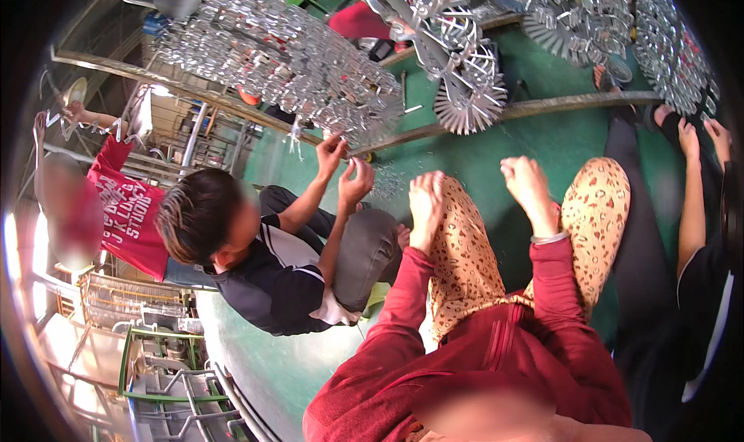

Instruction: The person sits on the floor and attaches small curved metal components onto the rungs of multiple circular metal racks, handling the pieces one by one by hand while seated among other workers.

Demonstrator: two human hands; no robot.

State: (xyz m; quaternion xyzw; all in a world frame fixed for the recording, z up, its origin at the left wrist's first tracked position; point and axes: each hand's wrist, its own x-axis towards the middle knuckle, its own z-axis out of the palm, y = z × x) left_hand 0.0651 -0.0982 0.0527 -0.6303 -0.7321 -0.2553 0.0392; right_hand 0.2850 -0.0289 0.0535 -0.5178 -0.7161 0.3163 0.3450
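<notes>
Fingers (428, 184), metal pieces (279, 60), lettered red shirt (125, 208)

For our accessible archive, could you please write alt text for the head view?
The person's left hand and right hand, extending from red sleeves, are near leopard-print trousers; whether they hold anything is unclear. Shiny metal pieces are massed ahead, with co-workers on both sides.

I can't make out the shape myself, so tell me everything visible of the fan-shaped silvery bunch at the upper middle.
The fan-shaped bunch looks like shiny metal, with many thin, narrow strips. Its lower end splays into a rounded fan; above that, bent and curved pieces crowd together up to the picture's top edge. It overlaps the brown rail in view; contact there is unclear, as is its support. The left hand and right hand are apart from it.
</notes>
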